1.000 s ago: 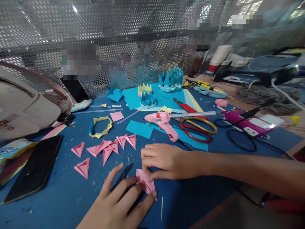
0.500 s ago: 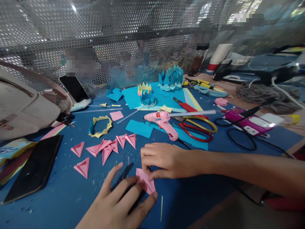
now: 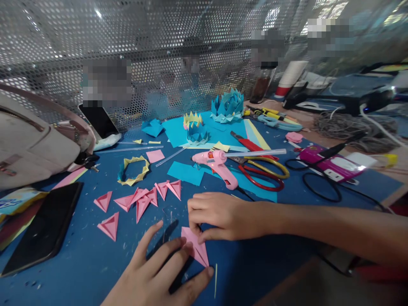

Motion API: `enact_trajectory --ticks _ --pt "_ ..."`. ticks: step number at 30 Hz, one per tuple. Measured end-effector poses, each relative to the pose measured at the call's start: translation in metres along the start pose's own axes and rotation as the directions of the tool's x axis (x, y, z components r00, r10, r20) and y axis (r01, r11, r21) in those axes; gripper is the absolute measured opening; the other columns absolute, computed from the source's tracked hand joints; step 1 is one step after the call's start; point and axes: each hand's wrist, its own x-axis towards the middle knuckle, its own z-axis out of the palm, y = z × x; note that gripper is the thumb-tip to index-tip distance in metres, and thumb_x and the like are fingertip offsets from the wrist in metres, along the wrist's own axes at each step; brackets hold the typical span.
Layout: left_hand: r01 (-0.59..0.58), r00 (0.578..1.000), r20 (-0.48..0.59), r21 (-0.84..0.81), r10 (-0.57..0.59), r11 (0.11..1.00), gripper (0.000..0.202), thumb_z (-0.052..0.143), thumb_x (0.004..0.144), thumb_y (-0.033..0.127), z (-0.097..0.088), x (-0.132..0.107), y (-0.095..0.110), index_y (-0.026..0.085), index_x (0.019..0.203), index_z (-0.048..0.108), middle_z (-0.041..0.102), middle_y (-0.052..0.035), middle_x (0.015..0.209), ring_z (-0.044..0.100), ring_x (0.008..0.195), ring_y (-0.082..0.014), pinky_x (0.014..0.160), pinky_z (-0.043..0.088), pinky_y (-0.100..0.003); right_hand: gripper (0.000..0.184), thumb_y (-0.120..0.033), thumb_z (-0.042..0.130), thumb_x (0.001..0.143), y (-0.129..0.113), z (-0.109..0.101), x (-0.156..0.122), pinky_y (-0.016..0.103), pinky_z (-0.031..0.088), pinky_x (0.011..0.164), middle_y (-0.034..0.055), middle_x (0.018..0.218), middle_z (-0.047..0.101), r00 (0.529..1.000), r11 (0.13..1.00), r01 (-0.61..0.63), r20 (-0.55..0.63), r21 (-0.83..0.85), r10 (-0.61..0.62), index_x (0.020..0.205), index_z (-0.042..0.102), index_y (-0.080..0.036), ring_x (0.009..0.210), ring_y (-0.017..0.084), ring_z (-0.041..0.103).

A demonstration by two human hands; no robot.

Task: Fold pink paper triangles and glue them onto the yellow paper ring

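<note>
A small piece of folded pink paper lies on the blue table between my hands, with a crease running along it. My left hand is spread, its fingertips resting on the paper's left edge and its thumb by the lower tip. From the right, the curled fingers and thumb of my right hand press together on the paper's upper right edge. Several folded pink paper triangles lie to the left, some overlapping. Beyond my right hand rests a pink glue gun with a clear glue stick in its back.
Red-and-yellow-handled scissors lie behind the glue gun. A yellow paper ring, blue sheets and a blue paper flower sit farther back. A black phone and a bag are left; a purple power strip is right.
My left thumb has slid slightly down and right along the paper's lower tip, baring more of it. My right hand stays at the same edge. The view has shifted slightly.
</note>
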Motion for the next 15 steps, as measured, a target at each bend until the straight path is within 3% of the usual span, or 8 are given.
enact_trajectory --ticks 5,10,15 --pt "0.009 1.0 0.006 -0.013 -0.009 1.0 0.03 0.044 0.104 0.035 0.0 0.001 0.0 0.04 0.117 0.07 0.069 0.0027 0.097 0.062 0.103 -0.0144 0.123 0.013 -0.046 0.031 -0.041 0.048 0.103 0.0 0.0 0.0 0.029 0.037 0.077 0.0042 0.092 0.057 1.0 1.0 0.0 -0.003 -0.005 0.0 0.093 0.061 -0.015 0.084 0.016 0.049" --pt "0.087 0.99 -0.109 -0.015 -0.088 0.996 0.036 0.04 0.105 0.025 0.013 0.001 0.005 0.042 0.114 0.07 0.063 0.0025 0.09 0.061 0.094 -0.0128 0.12 0.021 -0.048 0.03 -0.04 0.049 0.103 -0.001 -0.001 0.0 0.029 0.037 0.077 0.0043 0.093 0.057 1.0 1.0 -0.004 0.011 -0.012 0.005 0.094 0.062 -0.014 0.085 0.016 0.049" --pt "0.085 0.992 -0.093 -0.003 -0.085 0.996 0.037 0.039 0.105 0.024 0.015 -0.002 0.006 0.043 0.116 0.07 0.063 0.0023 0.091 0.061 0.094 -0.0131 0.12 0.02 -0.049 0.034 -0.043 0.046 0.104 -0.001 -0.001 0.0 0.029 0.037 0.077 0.0043 0.093 0.057 1.0 1.0 -0.006 0.005 -0.016 0.006 0.093 0.062 -0.014 0.084 0.016 0.049"
